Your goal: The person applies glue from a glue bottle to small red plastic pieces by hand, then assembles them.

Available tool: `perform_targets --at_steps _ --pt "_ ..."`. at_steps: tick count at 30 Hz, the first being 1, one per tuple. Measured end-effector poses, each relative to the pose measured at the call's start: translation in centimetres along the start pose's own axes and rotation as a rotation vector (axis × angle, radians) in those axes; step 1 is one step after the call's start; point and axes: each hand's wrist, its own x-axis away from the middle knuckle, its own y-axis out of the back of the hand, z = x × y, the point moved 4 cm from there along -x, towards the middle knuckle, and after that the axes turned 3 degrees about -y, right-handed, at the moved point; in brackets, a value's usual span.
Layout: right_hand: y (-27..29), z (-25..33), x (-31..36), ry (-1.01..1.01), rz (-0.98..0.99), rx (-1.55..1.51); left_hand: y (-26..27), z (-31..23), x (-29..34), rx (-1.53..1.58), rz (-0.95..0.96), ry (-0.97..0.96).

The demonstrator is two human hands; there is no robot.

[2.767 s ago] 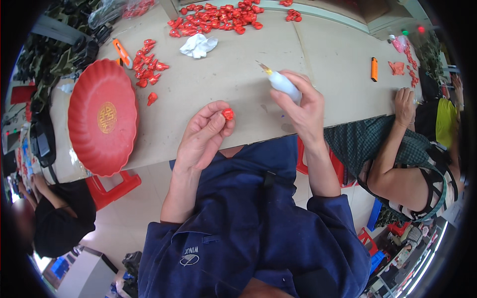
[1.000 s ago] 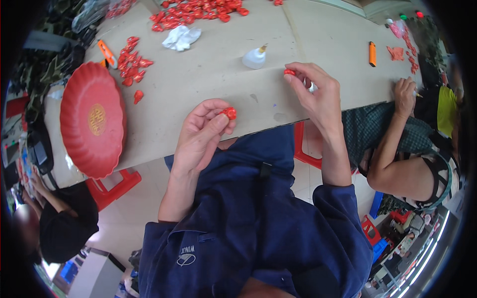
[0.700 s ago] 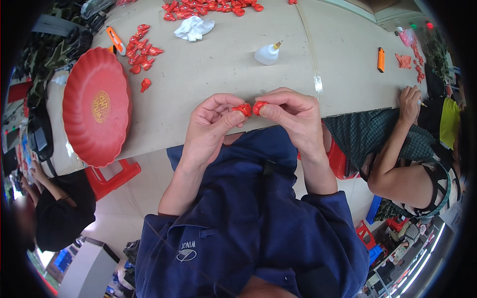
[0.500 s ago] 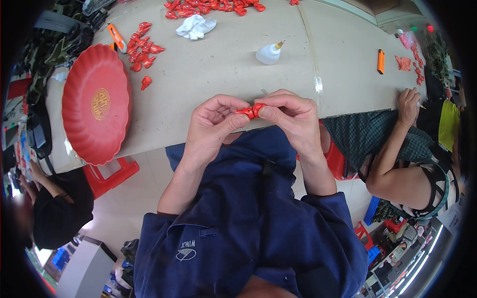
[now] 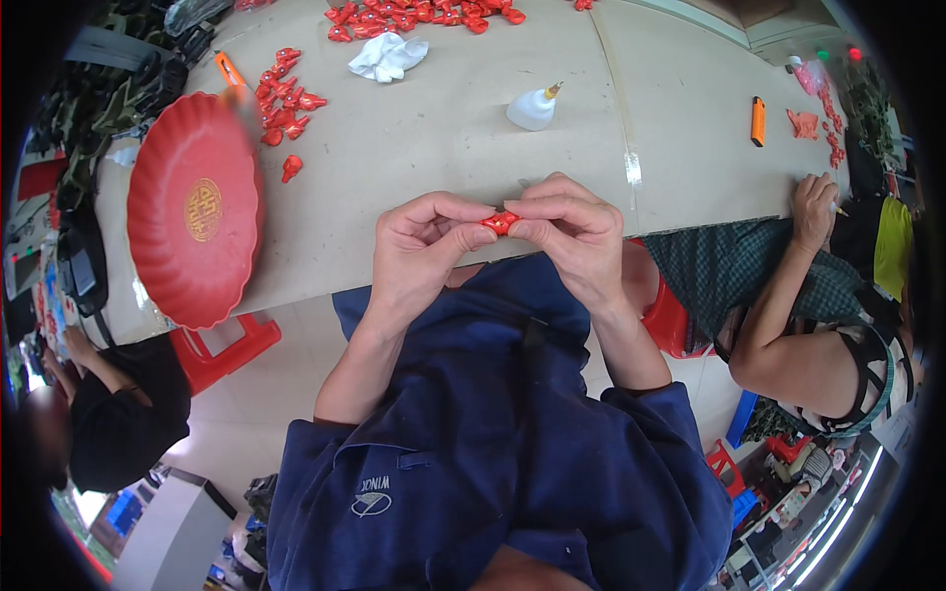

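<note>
Both my hands are together above the near edge of the table, in front of my body. My left hand (image 5: 419,246) pinches one end of a small glossy red piece (image 5: 500,224) between thumb and fingers. The other end is pinched in my right hand (image 5: 579,236). Fingertips cover much of the piece, so its exact shape is hidden. Beyond my hands stands a small white squeeze bottle (image 5: 532,109) with a thin yellowish tip. A crumpled white tissue (image 5: 388,57) lies farther back, left of the bottle.
A red scalloped tray (image 5: 163,212) rests at the table's left. Similar red pieces lie beside it (image 5: 283,103) and in a far pile (image 5: 424,14). One orange utility knife (image 5: 229,69) is behind the tray, another (image 5: 757,121) at right. A co-worker's hand (image 5: 815,209) rests at the right edge.
My fingertips have closed in around the red piece, and less of it shows now. My right hand has shifted slightly left. The whole view has tilted a little.
</note>
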Motion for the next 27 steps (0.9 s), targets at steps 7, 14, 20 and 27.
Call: perform_targets --at_steps 7,14,20,27 --pt "-0.09 -0.59 -0.04 0.137 -0.031 0.124 0.19 0.26 0.07 -0.021 -0.014 -0.020" --pt "-0.30 -0.61 -0.22 0.144 -0.065 0.099 0.34 0.50 0.13 -0.014 -0.053 -0.039" --pt "-0.52 -0.73 -0.22 0.143 -0.084 0.084 0.36 0.71 0.21 -0.010 -0.082 -0.104" --pt "-0.61 -0.70 -0.18 0.139 -0.112 0.073 0.21 0.72 0.21 -0.014 -0.100 -0.095"
